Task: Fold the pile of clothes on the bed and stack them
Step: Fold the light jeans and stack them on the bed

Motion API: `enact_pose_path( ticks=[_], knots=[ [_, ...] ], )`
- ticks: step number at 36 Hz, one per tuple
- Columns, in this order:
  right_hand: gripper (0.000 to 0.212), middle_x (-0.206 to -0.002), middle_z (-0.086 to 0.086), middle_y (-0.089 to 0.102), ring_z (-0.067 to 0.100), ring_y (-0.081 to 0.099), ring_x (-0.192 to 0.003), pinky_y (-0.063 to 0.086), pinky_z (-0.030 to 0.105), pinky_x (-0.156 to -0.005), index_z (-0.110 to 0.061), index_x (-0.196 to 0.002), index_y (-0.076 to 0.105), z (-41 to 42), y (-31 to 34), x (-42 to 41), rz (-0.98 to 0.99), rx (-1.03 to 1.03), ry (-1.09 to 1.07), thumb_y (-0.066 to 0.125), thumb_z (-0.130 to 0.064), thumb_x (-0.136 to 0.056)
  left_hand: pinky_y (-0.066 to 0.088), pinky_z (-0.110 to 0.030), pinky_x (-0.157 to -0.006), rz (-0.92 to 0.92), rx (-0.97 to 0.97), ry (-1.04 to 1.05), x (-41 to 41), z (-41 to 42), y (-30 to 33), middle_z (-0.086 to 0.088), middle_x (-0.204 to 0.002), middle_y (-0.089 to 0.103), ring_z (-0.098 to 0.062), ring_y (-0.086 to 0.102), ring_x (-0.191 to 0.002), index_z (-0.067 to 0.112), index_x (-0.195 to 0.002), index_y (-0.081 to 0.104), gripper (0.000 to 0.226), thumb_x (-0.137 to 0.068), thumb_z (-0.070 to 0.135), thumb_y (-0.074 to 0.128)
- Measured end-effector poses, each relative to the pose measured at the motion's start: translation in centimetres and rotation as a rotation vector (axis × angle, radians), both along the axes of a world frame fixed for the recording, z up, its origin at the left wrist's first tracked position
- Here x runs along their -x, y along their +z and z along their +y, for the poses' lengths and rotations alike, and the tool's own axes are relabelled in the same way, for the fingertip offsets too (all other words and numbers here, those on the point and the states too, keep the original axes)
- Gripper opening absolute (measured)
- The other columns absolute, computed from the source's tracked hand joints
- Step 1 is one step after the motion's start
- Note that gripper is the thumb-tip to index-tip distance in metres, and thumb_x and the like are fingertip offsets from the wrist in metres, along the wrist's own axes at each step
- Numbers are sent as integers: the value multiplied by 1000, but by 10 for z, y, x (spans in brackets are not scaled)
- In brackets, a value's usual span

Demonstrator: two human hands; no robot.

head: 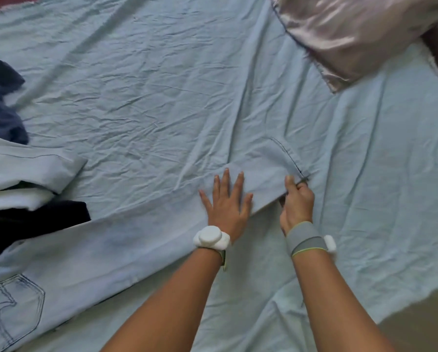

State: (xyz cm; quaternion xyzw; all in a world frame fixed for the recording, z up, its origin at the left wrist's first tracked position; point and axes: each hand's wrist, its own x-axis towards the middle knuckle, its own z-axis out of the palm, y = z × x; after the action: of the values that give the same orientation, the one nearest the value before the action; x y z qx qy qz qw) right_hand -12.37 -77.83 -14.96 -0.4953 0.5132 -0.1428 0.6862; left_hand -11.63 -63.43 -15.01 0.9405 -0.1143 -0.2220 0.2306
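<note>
- Left hand [228,199]: flat, fingers spread, palm pressing the leg of the jeans [111,247] down on the bed [162,85], just short of the hem.
- Right hand [297,199]: fingers curled, pinching the hem corner of the same leg at the stitched edge.
- Jeans: pale blue denim, laid out flat and slantwise; a back pocket with dark stitching shows at lower left, the leg end lies under the hands at centre. Colour is close to the sheet, so the edges are hard to trace.
- Handling, judged: denim looks fairly stiff and heavy for cloth; should hold a crease, not slippery, not fragile. Best holds are the hem corners and the waistband, where seams give a firm edge.
- Pile of clothes [22,189] at left: a pale piece on top, dark navy and black pieces with it, unfolded, touching the jeans' upper edge.
- Pillow [352,34], shiny pinkish cover, upper right, well apart from the hands.
- Containers: none in view; no folded stack visible yet.
</note>
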Motion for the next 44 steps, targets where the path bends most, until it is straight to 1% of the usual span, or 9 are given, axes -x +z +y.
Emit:
enact_pose_path(
  ticks=[3, 8, 15, 20, 25, 29, 35, 39, 44],
  knots=[
    [4, -93, 14, 64, 20, 57, -85, 47, 31, -79, -4, -87, 65, -18, -12, 12, 173, 181, 25, 62, -3, -88, -17, -63, -110, 18, -103, -17, -2, 5, -3, 8, -162, -16, -19, -16, -149, 40, -152, -2, 75, -82, 62, 14],
    [62, -130, 31, 43, 43, 45, -119, 32, 34, -98, -1, -132, 51, -20, -18, 21, 412, 834, 166, 61, -8, -71, -13, -67, -109, -83, -191, -34, 11, 19, -31, 0, -161, -18, -23, -15, -149, 30, -154, -7, 91, -79, 71, 26],
    [60, -155, 5, 32, 28, 19, -143, 11, 62, -110, -21, -147, 27, 12, -62, 20, 323, 1576, 1289, 34, -39, -90, 4, -72, -108, -146, -237, 110, 21, 0, -61, -11, -162, 8, -31, 8, -149, 15, -155, 10, 78, -92, 60, 23],
    [59, -157, 9, 26, 27, 22, -144, 8, 49, -115, -21, -150, 28, -36, -64, 16, 558, 1485, 1127, 18, -49, -100, 0, -71, -108, -139, -250, 92, 19, 2, -71, -9, -163, 5, -29, 3, -150, 17, -155, 6, 81, -91, 61, 25],
    [70, -135, 26, 44, 43, 46, -119, 42, 50, -94, -12, -144, 36, -50, -32, 5, 526, 1019, 684, 64, -38, -86, -11, -66, -109, -40, -213, 90, 14, 5, -63, 1, -162, -10, -22, -13, -148, 22, -154, -8, 84, -87, 67, 18],
    [61, -127, 20, 56, 37, 52, -118, 40, 37, -96, -6, -131, 49, -71, 0, -10, 551, 607, 815, 75, -28, -80, -21, -64, -106, 189, -221, 62, 3, 2, -39, 2, -155, -36, -21, -34, -142, 27, -144, -32, 101, -62, 76, 1],
    [42, -109, 14, 64, 36, 60, -101, 46, 39, -81, -15, -119, 48, -14, 60, -12, 435, 592, 1090, 64, -22, -81, 5, -38, -121, 595, 617, 484, -1, 5, 41, 3, -163, 6, -11, 7, -149, 25, -154, 17, 77, -92, 52, 52],
    [47, -110, 8, 64, 30, 60, -100, 49, 38, -81, -21, -125, 45, 67, 83, 13, 180, 570, 1278, 61, -25, -80, 51, -31, -91, 726, 1095, 781, 6, 30, 73, -1, -123, 62, -13, 61, -106, 17, -138, 48, 72, -81, 55, 68],
    [28, -103, 7, 65, 23, 62, -95, 48, 33, -88, -13, -121, 59, 121, 87, 38, 1, 260, 1365, 56, -23, -94, 52, -31, -59, 475, 861, 1150, 10, 88, 69, -5, -70, 64, -25, 62, -67, 12, -88, 63, 11, -84, 18, 72]
  ],
)
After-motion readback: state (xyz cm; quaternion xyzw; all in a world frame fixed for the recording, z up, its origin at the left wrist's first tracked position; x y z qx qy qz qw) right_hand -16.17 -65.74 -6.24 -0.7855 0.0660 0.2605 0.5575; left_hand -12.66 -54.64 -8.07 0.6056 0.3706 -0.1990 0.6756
